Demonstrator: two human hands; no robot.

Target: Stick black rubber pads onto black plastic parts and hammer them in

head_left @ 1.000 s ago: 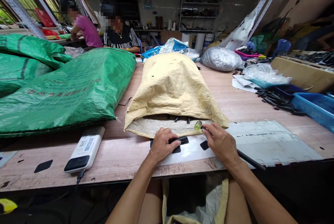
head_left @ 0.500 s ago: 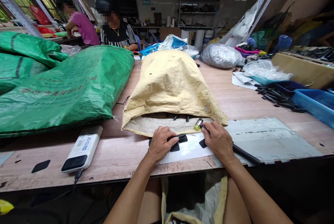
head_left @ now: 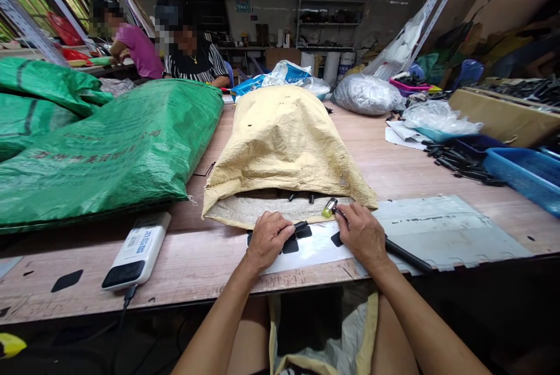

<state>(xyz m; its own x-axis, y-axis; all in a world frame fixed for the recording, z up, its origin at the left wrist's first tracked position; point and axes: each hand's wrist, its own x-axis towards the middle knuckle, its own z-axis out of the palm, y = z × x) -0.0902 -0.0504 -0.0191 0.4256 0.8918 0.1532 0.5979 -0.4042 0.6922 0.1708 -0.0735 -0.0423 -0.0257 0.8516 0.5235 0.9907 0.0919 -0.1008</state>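
My right hand (head_left: 362, 235) is wrapped round the black handle of a small hammer (head_left: 329, 207). Its head, metal with a yellow face, shows past my fingers, and the thick handle end sticks out behind toward the table edge. My left hand (head_left: 268, 241) pinches a short black tube-like piece (head_left: 300, 226) over flat black pads (head_left: 290, 245) on a white sheet (head_left: 321, 255). Just behind both hands lies the open mouth of a beige woven sack (head_left: 280, 142), with a few small black pieces inside its lip.
A green sack (head_left: 109, 147) and a white power bank (head_left: 139, 249) with a cable lie at left. Black parts (head_left: 459, 162) and a blue basket (head_left: 525, 174) are at right. Another open sack (head_left: 371, 328) hangs below the table edge. Two people sit beyond the green sack.
The whole view has shifted slightly. My hands keep nearly the same places, the left on the black piece and the right on the hammer.
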